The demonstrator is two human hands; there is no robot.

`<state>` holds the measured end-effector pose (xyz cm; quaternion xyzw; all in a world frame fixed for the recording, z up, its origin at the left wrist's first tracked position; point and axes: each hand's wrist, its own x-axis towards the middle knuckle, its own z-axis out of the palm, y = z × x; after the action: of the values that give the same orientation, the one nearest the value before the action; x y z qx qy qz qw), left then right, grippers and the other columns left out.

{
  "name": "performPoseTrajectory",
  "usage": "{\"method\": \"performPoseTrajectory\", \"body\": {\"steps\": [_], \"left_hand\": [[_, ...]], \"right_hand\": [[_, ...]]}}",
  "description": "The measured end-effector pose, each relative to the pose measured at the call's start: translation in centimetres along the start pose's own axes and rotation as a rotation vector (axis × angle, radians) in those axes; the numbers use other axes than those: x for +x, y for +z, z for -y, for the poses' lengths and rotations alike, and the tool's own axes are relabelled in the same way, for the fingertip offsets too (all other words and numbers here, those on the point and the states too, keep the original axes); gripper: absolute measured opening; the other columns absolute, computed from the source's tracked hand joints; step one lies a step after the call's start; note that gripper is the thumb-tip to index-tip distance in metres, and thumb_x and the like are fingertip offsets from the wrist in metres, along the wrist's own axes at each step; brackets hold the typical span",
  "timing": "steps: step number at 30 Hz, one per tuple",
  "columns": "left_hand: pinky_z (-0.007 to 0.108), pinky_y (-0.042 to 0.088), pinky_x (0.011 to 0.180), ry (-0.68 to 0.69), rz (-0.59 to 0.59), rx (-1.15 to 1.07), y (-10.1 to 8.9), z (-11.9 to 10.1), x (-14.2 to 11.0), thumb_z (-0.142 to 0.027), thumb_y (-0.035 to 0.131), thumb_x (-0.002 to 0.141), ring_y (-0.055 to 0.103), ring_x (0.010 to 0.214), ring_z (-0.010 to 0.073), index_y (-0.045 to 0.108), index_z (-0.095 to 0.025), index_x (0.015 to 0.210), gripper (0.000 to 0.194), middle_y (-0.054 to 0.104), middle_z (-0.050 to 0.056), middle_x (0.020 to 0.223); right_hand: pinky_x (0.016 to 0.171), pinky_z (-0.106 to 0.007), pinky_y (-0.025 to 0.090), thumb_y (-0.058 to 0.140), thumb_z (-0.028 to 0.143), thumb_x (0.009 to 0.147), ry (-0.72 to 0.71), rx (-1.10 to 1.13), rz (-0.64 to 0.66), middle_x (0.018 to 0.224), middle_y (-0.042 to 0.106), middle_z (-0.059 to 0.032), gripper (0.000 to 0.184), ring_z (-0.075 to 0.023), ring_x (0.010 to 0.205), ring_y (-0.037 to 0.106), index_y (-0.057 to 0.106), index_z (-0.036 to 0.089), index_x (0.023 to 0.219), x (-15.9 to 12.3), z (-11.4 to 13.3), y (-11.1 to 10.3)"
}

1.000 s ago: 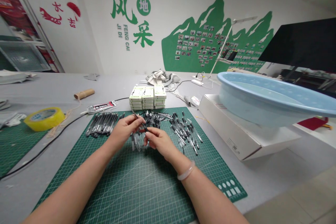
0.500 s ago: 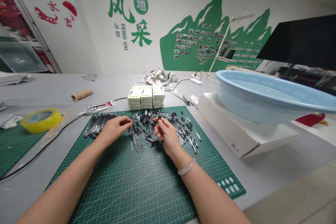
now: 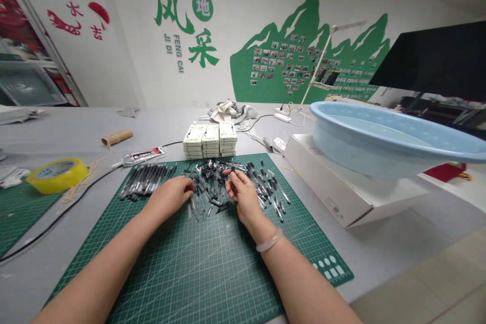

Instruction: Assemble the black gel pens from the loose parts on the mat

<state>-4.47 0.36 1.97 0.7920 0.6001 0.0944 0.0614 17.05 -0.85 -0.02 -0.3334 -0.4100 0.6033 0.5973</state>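
My right hand (image 3: 242,192) pinches a small black pen cap (image 3: 233,168) between thumb and fingertips, above the loose pile. My left hand (image 3: 172,195) is at the left edge of that pile, its fingers curled together beside some clear pen barrels (image 3: 196,207); whatever lies between its fingertips is hidden. Black and clear pen parts (image 3: 212,174) are heaped between both hands. To the left, capped pens (image 3: 146,178) lie side by side in a row. More loose pen parts (image 3: 271,190) spread to the right of my right hand. Everything rests on a green cutting mat (image 3: 201,268).
Stacked small white-green boxes (image 3: 202,142) stand behind the pile. A glue tube (image 3: 143,156) and yellow tape roll (image 3: 56,175) are on the left. On the right, a blue basin (image 3: 353,147) sits over a white carton (image 3: 334,192). A black cable (image 3: 68,217) crosses the table.
My left hand has moved slightly down and right to the clear barrels, its fingers curling over them. My right hand still pinches the cap in nearly the same spot.
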Motion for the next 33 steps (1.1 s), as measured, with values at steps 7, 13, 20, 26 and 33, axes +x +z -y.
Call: {"method": "performPoseTrajectory", "body": {"steps": [7, 13, 20, 26, 33], "left_hand": [[0.032, 0.045, 0.08, -0.218, -0.135, 0.106, -1.3, 3.2, 0.2, -0.025, 0.042, 0.081, 0.064, 0.094, 0.0257, 0.07, -0.021, 0.094, 0.031, 0.071, 0.008, 0.101], [0.034, 0.046, 0.089, -0.254, -0.163, 0.147, -2.0, 4.3, 0.3, -0.022, 0.038, 0.083, 0.064, 0.1, 0.0267, 0.071, -0.018, 0.104, 0.04, 0.071, 0.009, 0.108], [0.032, 0.044, 0.094, -0.127, -0.149, 0.232, 0.8, 4.1, 0.8, -0.012, 0.036, 0.083, 0.06, 0.107, 0.0242, 0.068, -0.013, 0.112, 0.043, 0.067, 0.013, 0.114], [0.035, 0.046, 0.088, -0.122, -0.117, 0.255, 2.4, 3.6, 0.7, -0.007, 0.035, 0.082, 0.061, 0.101, 0.0261, 0.069, -0.015, 0.105, 0.041, 0.069, 0.014, 0.104], [0.032, 0.046, 0.089, -0.186, -0.117, 0.134, 0.0, 3.0, 0.6, -0.014, 0.036, 0.083, 0.061, 0.105, 0.0244, 0.064, -0.018, 0.116, 0.044, 0.067, 0.012, 0.115]], "right_hand": [[0.042, -0.018, 0.02, 0.062, 0.046, 0.079, 0.016, -0.003, 0.003, 0.058, 0.053, 0.0034, 0.033, -0.0056, 0.045, 0.038, 0.065, 0.017, 0.096, 0.0, -0.1, 0.0], [0.042, -0.018, 0.02, 0.062, 0.044, 0.08, 0.014, -0.006, 0.021, 0.059, 0.053, 0.0027, 0.032, -0.0057, 0.046, 0.039, 0.066, 0.017, 0.097, -0.1, -0.3, 0.1], [0.042, -0.018, 0.019, 0.061, 0.044, 0.081, 0.012, -0.021, 0.035, 0.059, 0.053, 0.0023, 0.031, -0.0057, 0.046, 0.039, 0.066, 0.017, 0.096, 0.0, -0.5, 0.0], [0.042, -0.018, 0.018, 0.062, 0.044, 0.08, 0.017, -0.014, 0.032, 0.059, 0.053, 0.0025, 0.031, -0.0059, 0.046, 0.039, 0.065, 0.017, 0.095, 0.0, -0.5, 0.1], [0.042, -0.019, 0.019, 0.063, 0.046, 0.078, 0.006, -0.022, 0.019, 0.057, 0.052, 0.0029, 0.033, -0.0063, 0.046, 0.038, 0.066, 0.017, 0.094, 0.0, -0.6, 0.1]]}}
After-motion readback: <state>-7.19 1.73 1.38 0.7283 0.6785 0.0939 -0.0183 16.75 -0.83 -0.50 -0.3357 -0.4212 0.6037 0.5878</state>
